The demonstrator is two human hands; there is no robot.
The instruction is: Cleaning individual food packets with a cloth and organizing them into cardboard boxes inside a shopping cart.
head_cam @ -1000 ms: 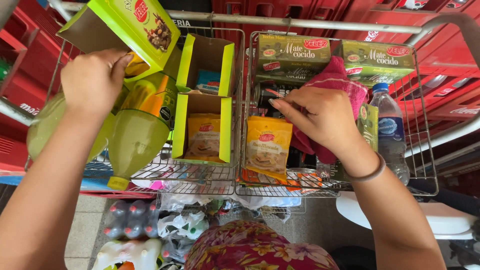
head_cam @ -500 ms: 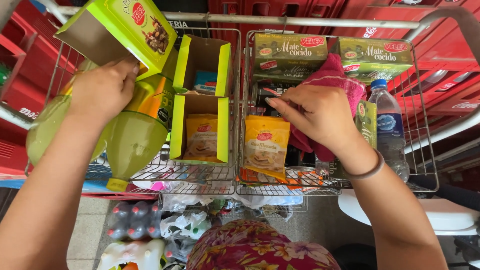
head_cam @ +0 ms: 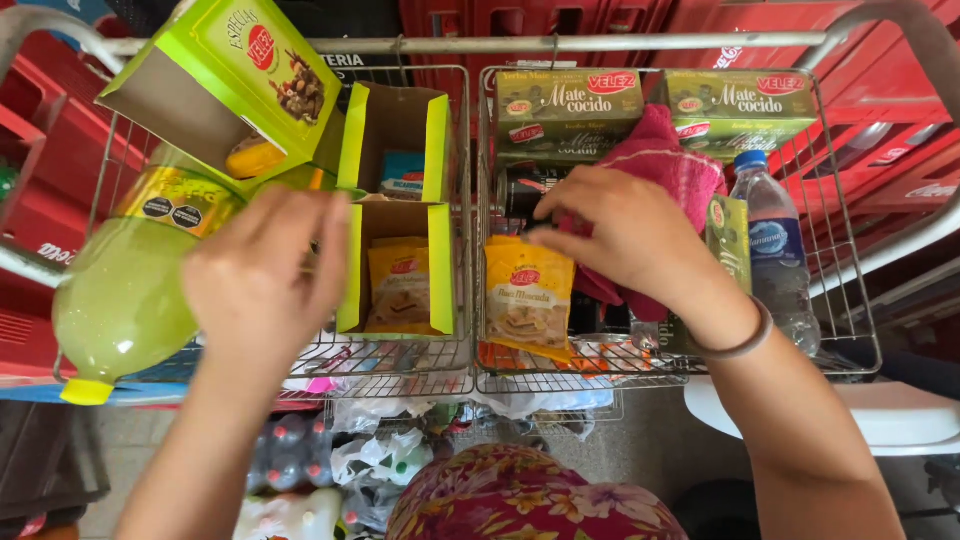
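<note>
Red crates [head_cam: 600, 20] stacked behind, wire trolley basket [head_cam: 400, 45] in front, crammed with groceries. Since a second ago, left hand [head_cam: 265, 290] off the tilted green carton [head_cam: 230, 80] and lowered toward the near side of the basket; formerly gripping that carton's lower edge, now apart from it. Carton thus let go, leaning open-mouthed on the big green bottle [head_cam: 120, 290] at the left, no hand on it. Left hand now hovering back-up just beside the bottle and before the two upright open cartons [head_cam: 395, 210], wrist straight, forearm rising from the lower left; fingers [head_cam: 310, 230] close together and loosely curled, holding nothing visible. Right hand [head_cam: 630, 235] hardly moved: lying over the pink cloth [head_cam: 665, 165] in the right compartment, wrist bent, forearm slanting in from the lower right. Its fingers [head_cam: 560, 215] bent downward, tips at the dark packs beside the cloth, just above the yellow sachet [head_cam: 528, 295]; pinching or merely pressing, cannot tell. Water bottle [head_cam: 775, 240] near, to the right, untouched.
</note>
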